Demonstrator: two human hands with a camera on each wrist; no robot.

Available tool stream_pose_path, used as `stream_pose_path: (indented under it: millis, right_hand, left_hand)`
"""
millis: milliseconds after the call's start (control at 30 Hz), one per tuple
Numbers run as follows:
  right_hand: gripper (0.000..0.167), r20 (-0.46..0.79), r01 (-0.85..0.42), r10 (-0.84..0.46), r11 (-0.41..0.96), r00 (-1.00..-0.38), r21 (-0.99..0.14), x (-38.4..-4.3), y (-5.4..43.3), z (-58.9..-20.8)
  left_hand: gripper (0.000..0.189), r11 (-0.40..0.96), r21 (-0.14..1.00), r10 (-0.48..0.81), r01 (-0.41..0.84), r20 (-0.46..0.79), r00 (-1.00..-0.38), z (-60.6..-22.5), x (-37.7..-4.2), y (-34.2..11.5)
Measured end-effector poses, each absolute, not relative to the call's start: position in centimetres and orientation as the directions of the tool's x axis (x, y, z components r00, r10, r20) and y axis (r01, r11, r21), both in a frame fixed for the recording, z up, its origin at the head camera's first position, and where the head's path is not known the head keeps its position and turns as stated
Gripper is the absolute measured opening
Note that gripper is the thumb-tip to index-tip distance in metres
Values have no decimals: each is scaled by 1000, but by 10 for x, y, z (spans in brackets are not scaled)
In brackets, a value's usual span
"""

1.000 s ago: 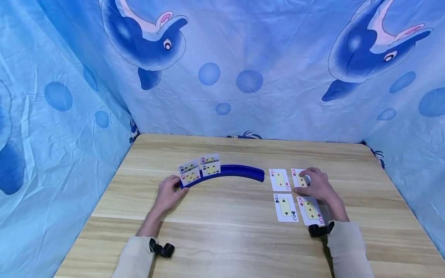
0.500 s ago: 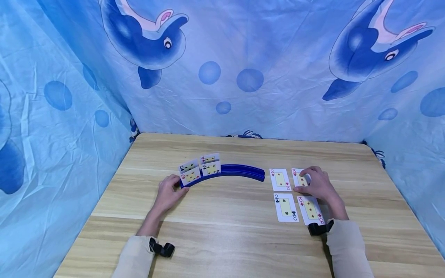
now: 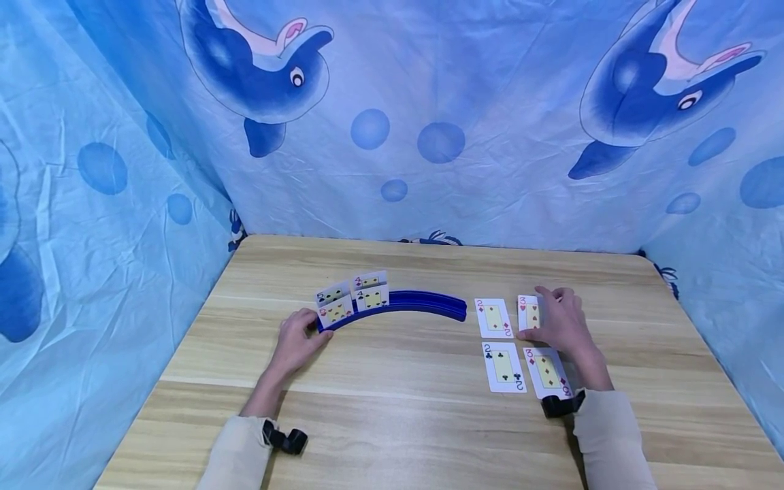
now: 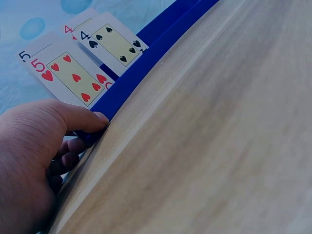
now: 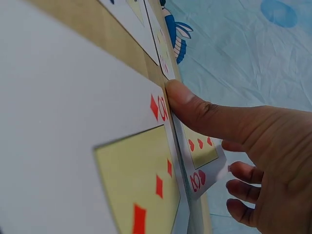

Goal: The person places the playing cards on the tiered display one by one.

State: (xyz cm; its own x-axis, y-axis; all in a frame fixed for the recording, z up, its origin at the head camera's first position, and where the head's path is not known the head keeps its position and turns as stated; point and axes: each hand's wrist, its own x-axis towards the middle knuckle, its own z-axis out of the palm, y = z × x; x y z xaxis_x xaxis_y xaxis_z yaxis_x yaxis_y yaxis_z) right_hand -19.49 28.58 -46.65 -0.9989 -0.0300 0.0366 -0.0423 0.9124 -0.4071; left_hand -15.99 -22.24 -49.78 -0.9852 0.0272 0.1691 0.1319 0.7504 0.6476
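Observation:
My left hand grips the left end of a blue curved card holder, thumb on its near side. In that end stand a five of hearts and a four of spades, with a black five and a red four behind them. At the right, my right hand holds a three of hearts by its edges between thumb and fingers; the hand hides part of the card. In the right wrist view the card's finger-side edge looks tilted up.
Left of the right hand lies a two of diamonds, with a two of clubs nearer. Under the right wrist is a three of diamonds. A blue dolphin-print curtain surrounds the wooden table.
My right fingers have shifted from the top of the three of hearts to its far right edge, and the card has slid slightly right. My left hand stays on the holder.

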Motion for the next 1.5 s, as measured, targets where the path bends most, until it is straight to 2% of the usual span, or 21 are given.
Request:
stream_pose_path:
  millis: [300, 500, 667, 1067, 1233, 1500]
  right_hand:
    - [91, 133, -65, -18, 931, -991, -358, -193, 288, -465]
    - [82, 50, -12, 9, 912, -999, -411, -191, 296, -460]
    - [63, 3, -6, -5, 902, -1000, -431, -190, 302, -453]
    - [25, 121, -100, -46, 866, -992, -491, -180, 316, -431]
    - [24, 149, -140, -74, 852, -986, -505, -176, 318, -422]
    - [24, 271, -213, -75, 825, -960, -523, -167, 313, -405]
  left_hand:
    - [36, 745, 649, 32, 154, 196, -980, -500, -160, -223]
    - [36, 743, 649, 36, 164, 206, -978, -499, -160, -222]
    - [36, 743, 650, 35, 161, 203, -979, -498, -160, -222]
    - [37, 744, 650, 35, 153, 192, -981, -497, -159, -221]
    - [37, 744, 649, 31, 157, 201, -979, -497, -159, -221]
    - [36, 742, 656, 25, 140, 182, -983, -496, -159, -221]
